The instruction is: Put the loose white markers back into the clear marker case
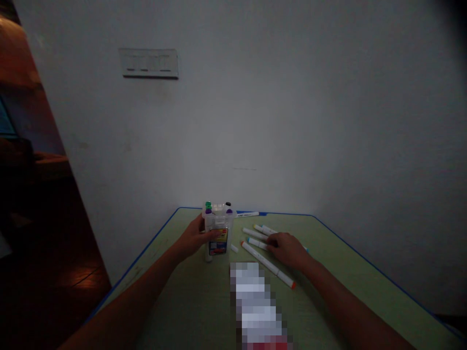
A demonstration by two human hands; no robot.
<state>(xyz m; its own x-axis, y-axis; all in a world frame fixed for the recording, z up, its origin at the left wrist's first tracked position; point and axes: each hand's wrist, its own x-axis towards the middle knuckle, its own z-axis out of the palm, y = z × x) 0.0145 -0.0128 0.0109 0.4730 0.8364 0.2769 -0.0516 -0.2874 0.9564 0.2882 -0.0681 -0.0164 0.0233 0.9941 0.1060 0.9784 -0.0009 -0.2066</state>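
My left hand is wrapped around the left side of a clear plastic marker case, its thumb across the printed label. The case stands upright on the table, and a few green, purple and black marker ends show at its top. On the right, my right hand has its fingers curled down over a white marker with blue ends, which lies among several others. Nearer to me lies a white marker with orange ends. The fingertips of the right hand are partly hidden.
The pale green table has a blue edge and stands against a grey wall. Behind the case a white pen lies at the back edge. A blurred-out patch covers something at the front. A switch panel is on the wall.
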